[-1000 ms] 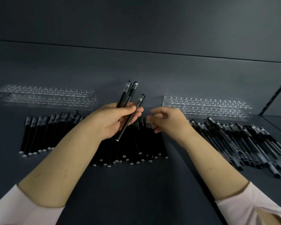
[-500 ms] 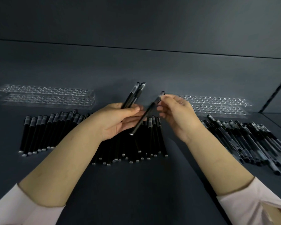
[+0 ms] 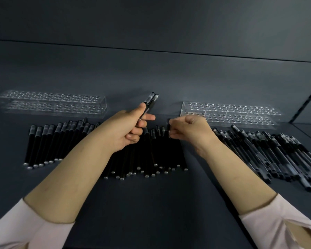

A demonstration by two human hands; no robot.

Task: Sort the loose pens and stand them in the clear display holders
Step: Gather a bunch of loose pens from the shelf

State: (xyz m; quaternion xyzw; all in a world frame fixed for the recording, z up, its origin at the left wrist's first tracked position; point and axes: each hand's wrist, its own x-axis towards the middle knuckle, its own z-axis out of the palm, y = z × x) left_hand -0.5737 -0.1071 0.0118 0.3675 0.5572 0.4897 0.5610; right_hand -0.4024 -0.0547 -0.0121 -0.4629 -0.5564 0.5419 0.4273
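Left hand (image 3: 131, 130) grips upright black pens (image 3: 150, 102), tips toward one o'clock; right hand (image 3: 188, 130), at its three o'clock, apparently pinches a row pen (image 3: 168, 127) by its far end.

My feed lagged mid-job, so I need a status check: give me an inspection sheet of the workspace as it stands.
Surface: dark table, matte.
Job's things: left holder and right holder, both clear, no pens standing in them; left row of pens, middle row and right pile lie flat.
Clutter: nothing seen.
Hands: left hand grips two pens pointing up; right hand appears to pinch one pen, blurred.
Cables: nothing seen.
Surroundings: dark wall behind; pale sleeves at the near edge.
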